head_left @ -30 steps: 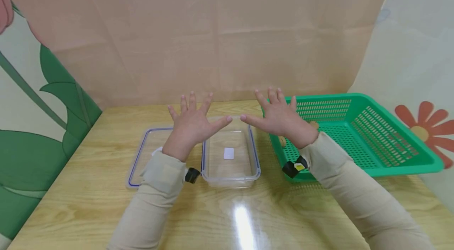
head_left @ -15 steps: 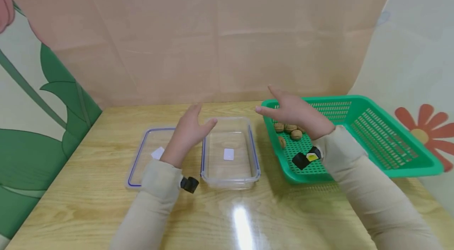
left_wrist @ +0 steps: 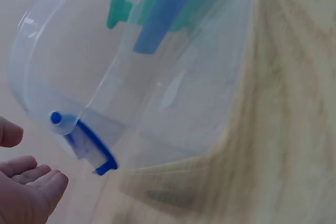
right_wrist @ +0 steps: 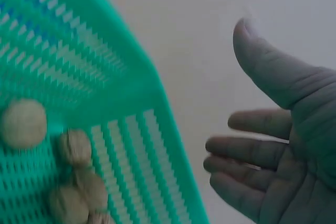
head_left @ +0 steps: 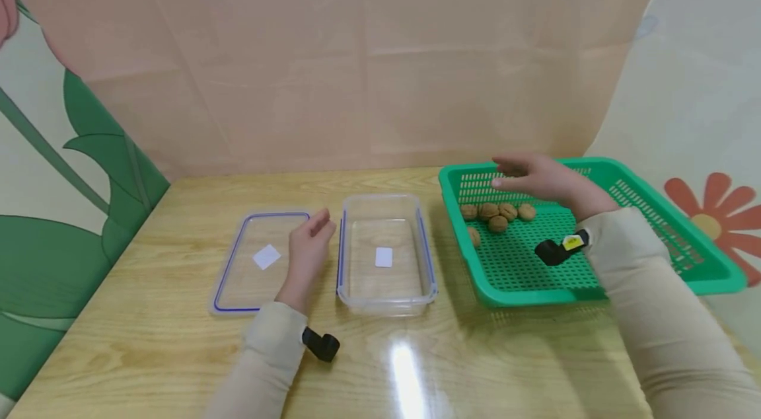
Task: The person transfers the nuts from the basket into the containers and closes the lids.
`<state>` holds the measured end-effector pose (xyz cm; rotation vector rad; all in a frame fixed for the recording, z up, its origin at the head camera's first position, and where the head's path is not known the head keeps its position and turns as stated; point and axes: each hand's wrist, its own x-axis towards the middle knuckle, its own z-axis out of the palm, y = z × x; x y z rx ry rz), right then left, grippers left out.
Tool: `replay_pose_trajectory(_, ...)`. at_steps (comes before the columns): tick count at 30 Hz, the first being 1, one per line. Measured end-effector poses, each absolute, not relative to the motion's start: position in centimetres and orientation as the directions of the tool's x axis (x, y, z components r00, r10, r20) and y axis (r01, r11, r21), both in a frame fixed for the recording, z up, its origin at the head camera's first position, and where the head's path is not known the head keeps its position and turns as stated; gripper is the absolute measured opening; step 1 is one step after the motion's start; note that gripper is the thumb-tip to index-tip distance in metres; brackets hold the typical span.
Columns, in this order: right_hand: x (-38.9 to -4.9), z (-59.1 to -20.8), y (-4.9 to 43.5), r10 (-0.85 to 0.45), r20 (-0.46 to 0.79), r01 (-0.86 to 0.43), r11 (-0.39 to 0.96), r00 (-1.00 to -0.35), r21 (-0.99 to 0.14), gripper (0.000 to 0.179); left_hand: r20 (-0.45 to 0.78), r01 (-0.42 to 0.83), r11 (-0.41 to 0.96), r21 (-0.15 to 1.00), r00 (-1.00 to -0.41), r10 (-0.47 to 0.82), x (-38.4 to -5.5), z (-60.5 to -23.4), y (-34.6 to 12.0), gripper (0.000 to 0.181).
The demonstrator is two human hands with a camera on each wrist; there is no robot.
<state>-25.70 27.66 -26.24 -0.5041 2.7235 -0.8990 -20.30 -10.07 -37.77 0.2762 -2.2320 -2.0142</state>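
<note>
Walnuts (head_left: 498, 224) in the green basket (head_left: 535, 298): your right hand (head_left: 541, 178), near it, and left hand (head_left: 308, 250) are empty, thumbs apart, so I'd scoop gently.

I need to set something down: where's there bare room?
Free: table left of the lid, table in front of the clear container, the near floor of the green basket. Crowded: that basket's far left corner, with walnuts; the gap between lid and container, by the left hand.

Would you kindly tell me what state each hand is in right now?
Left hand: open, holding nothing, beside the clear rectangular plastic container.
Right hand: open, holding nothing, near the green perforated plastic basket.
</note>
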Motion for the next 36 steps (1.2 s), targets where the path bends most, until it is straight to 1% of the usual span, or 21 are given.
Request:
replay_pose_trajectory(3,-26.1,-26.8,29.1,-0.389,-0.123,-0.233,0.745,-0.913,-0.625,0.070,-0.088,-0.086,-0.017,0.996,-0.968,-0.233,-20.0,-38.3,-9.6,0.044)
replay_pose_trajectory(6,-26.4,-27.2,30.2,-0.373,-0.157,-0.202,0.757,-0.914,-0.622,0.070,-0.117,-0.092,-0.117,0.989,-0.965,-0.233,-19.8,-38.9,-9.2,0.044)
replay_pose_trajectory(11,-27.0,-28.0,31.7,-0.381,-0.223,-0.175,0.772,-0.897,-0.611,0.071,-0.133,-0.086,-0.197,0.977,-0.962,-0.239,-19.6,-39.5,-8.7,0.040)
replay_pose_trajectory(17,-27.8,-29.2,33.1,-0.414,-0.255,-0.185,0.768,-0.874,-0.613,0.070,-0.143,-0.089,-0.218,0.972,-0.958,-0.247,-19.5,-39.9,-8.2,0.034)
replay_pose_trajectory(22,-28.6,-30.2,33.8,-0.429,-0.282,-0.185,0.770,-0.858,-0.611,0.068,-0.134,-0.080,-0.209,0.975,-0.955,-0.264,-19.4,-39.9,-8.1,0.033)
replay_pose_trajectory(27,-29.5,-31.4,34.7,-0.423,-0.294,-0.183,0.783,-0.857,-0.594,0.066,-0.120,-0.074,-0.181,0.981,-0.959,-0.258,-19.4,-40.3,-8.1,0.033)
replay_pose_trajectory(31,-30.1,-32.4,35.6,-0.421,-0.303,-0.181,0.789,-0.855,-0.587,0.065,-0.083,-0.039,-0.167,0.985,-0.960,-0.267,-19.4,-40.5,-8.0,0.033)
replay_pose_trajectory(36,-30.5,-33.2,35.9,-0.410,-0.304,-0.192,0.812,-0.860,-0.552,0.067,-0.060,-0.014,-0.163,0.987,-0.958,-0.279,-19.4,-40.7,-8.0,0.033)
